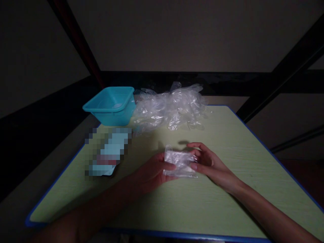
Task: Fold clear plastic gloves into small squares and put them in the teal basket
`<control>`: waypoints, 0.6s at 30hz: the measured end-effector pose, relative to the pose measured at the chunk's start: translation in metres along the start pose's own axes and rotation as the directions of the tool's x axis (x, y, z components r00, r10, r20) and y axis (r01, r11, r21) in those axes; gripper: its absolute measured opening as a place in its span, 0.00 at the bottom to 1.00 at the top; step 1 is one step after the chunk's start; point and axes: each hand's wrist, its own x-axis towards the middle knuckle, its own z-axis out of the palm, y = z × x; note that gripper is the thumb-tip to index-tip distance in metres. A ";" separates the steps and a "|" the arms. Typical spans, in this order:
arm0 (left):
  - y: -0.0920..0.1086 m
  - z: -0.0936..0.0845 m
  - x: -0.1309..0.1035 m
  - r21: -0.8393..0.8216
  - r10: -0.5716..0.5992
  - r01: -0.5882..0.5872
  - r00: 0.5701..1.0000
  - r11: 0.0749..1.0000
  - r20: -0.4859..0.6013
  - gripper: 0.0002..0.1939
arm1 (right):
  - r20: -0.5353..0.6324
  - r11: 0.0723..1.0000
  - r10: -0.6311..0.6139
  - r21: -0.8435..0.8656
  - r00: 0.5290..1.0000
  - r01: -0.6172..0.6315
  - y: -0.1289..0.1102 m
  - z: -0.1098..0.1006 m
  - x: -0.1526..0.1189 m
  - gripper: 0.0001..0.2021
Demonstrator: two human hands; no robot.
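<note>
one table [235, 145] carries, about its centre: one blue basin [113, 118] at ten o'clock; one heap of clear plastic [174, 106] at twelve, its pieces too tangled to count; one pixelated item [112, 150] at nine. two hands flank one folded plastic packet [180, 160]: left hand [152, 171] at its nine o'clock, right hand [216, 168] at three.

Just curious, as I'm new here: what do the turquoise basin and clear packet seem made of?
Turquoise basin: probably moulded plastic, smooth, satin, judging by its even colour and rounded rim. Clear packet: likely thin, glossy plastic film; its creases catch light.
</note>
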 end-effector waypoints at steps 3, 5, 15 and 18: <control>-0.002 0.001 -0.001 -0.004 -0.006 0.006 1.000 1.000 0.026 0.18 | 0.022 1.000 0.025 0.002 0.999 -0.025 -0.002 0.001 -0.001 0.21; -0.002 0.002 -0.002 -0.011 -0.016 0.016 0.998 1.000 0.055 0.18 | 0.026 0.999 0.035 0.013 0.999 -0.035 -0.003 0.001 -0.001 0.20; 0.000 -0.002 -0.002 -0.033 -0.035 0.036 0.998 0.999 0.048 0.16 | 0.096 0.965 0.162 0.193 0.982 -0.178 -0.010 -0.011 -0.001 0.17; -0.001 -0.004 -0.001 -0.027 -0.031 0.032 0.999 0.999 0.035 0.18 | 0.077 0.979 0.148 0.133 0.986 -0.157 -0.010 -0.013 0.000 0.13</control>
